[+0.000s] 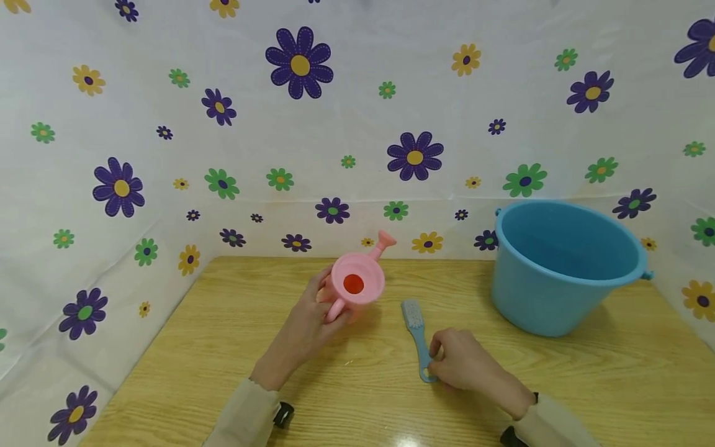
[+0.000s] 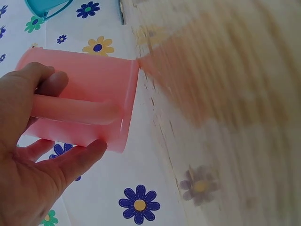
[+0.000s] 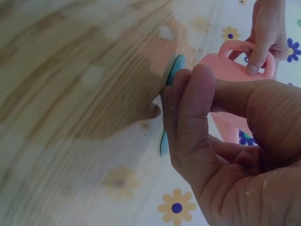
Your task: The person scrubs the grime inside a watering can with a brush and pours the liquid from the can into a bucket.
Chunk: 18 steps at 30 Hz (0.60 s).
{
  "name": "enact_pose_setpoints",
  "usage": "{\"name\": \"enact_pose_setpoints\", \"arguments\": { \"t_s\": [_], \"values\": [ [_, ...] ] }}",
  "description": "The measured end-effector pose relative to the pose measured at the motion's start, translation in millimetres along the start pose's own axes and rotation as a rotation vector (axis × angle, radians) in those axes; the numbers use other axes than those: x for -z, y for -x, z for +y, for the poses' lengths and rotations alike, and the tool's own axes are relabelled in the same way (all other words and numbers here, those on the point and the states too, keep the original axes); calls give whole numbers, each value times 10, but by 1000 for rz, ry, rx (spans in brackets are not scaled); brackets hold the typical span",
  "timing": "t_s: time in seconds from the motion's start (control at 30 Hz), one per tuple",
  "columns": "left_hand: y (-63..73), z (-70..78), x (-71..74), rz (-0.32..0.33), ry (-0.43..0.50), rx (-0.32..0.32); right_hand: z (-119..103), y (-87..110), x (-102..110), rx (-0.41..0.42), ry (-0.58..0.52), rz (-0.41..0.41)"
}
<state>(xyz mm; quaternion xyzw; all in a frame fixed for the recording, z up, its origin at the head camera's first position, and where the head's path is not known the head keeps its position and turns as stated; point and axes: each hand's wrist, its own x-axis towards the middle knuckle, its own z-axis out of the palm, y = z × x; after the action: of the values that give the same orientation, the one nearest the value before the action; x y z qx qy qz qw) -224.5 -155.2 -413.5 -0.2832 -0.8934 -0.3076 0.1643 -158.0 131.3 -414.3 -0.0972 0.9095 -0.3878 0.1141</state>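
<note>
A pink toy watering can [image 1: 373, 270] is near the back middle of the table, its spout pointing back and right. My left hand [image 1: 301, 323] grips it from the left, fingers and thumb around its body and handle [image 2: 75, 109]. Right of it lies a blue scrub brush [image 1: 418, 335], bristles up, handle toward me. The curled fingers of my right hand [image 1: 466, 366] pinch the handle's near end. In the right wrist view those fingers hide the middle of the brush [image 3: 177, 68].
A large blue bucket [image 1: 550, 301] stands at the back right, beyond my right hand. Behind the wooden table [image 1: 184, 372] hangs a white flower-print sheet [image 1: 234, 143], which also runs along both sides. The table surface is glossy and reflects things.
</note>
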Motion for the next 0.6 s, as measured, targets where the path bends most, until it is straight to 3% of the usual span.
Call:
{"name": "enact_pose_setpoints", "arguments": {
  "t_s": [0.27, 0.6],
  "values": [
    [-5, 6, 0, 1, -21, 8, -63, 45, 168, 46, 66, 20],
    [-36, 54, 15, 28, -47, -6, -302, 223, 989, 130, 235, 209]
  ]
}}
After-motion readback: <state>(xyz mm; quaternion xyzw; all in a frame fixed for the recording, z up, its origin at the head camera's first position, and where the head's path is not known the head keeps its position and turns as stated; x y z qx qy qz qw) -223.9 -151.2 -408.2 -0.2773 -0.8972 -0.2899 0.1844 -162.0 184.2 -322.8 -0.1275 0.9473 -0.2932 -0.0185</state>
